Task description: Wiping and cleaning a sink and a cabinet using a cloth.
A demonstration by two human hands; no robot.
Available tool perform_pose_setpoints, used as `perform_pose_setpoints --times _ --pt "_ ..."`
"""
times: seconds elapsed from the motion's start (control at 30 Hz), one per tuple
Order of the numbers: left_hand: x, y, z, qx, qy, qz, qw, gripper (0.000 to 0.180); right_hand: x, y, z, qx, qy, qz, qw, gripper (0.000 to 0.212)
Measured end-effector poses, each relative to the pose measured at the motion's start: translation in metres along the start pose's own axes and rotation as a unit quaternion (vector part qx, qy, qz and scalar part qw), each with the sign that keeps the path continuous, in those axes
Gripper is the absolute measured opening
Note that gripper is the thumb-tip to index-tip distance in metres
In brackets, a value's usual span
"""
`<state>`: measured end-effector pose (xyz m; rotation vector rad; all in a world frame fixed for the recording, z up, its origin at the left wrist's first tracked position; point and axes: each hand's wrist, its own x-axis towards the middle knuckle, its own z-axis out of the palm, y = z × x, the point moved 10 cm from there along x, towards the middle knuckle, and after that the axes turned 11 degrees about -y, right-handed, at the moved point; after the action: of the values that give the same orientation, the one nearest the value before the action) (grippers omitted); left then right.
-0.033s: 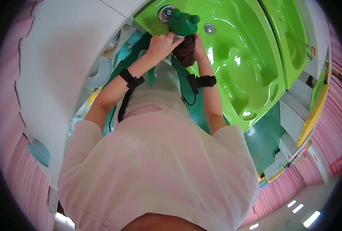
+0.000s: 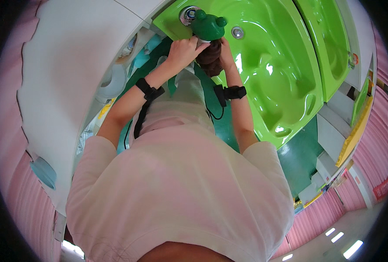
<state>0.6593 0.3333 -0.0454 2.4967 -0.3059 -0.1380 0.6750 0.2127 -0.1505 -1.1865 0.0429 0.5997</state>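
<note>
In front of me, at the edge of a bright green tub (image 2: 309,46), is a dark green rounded thing (image 2: 208,28) with two ball-like knobs, much like a frog's head. Just below it sits a dark brown, coiled, hair-like mass (image 2: 210,59); its exact kind is unclear. My left hand (image 2: 181,56) is closed at a white strip under the green thing, its thumb reaching right across the strip. On the other side my right hand (image 2: 225,54) presses close against the brown mass, its fingertips partly hidden behind it.
A chrome fitting (image 2: 188,15) and a round drain (image 2: 237,32) show in the tub. White counter (image 2: 71,52) fills the left side, with basins and bluish items beneath. Black straps with cables circle both wrists. Pink curtains (image 2: 14,109) hang around; the floor (image 2: 299,161) is green.
</note>
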Motion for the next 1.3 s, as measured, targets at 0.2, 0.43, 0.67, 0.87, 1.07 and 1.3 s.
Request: perform_pose_setpoints --times 0.2,0.43,0.67,0.87,1.07,1.3 --pt "0.000 0.001 0.004 0.020 -0.028 -0.021 0.999 0.038 0.000 -0.005 -0.007 -0.036 -0.024 0.021 0.999 0.025" --pt "-0.007 0.008 0.014 0.007 -0.055 -0.040 0.998 0.047 -0.003 -0.007 -0.006 0.203 -0.030 0.042 0.978 0.024" --pt "-0.002 0.012 0.011 0.022 -0.040 -0.100 0.994 0.058 0.010 -0.027 -0.006 -0.381 -0.081 -0.047 0.920 0.027" --pt "0.000 0.006 0.012 0.065 0.006 -0.101 0.993 0.051 0.000 -0.047 -0.017 -0.447 0.009 -0.114 0.887 0.029" --pt "-0.008 0.020 0.007 0.059 0.068 0.014 0.996 0.049 0.027 -0.031 0.009 -0.592 -0.140 -0.228 0.760 0.051" --pt "-0.005 0.026 0.015 0.074 0.022 0.061 0.995 0.054 0.022 -0.056 0.103 -0.713 -0.298 -0.305 0.556 0.043"
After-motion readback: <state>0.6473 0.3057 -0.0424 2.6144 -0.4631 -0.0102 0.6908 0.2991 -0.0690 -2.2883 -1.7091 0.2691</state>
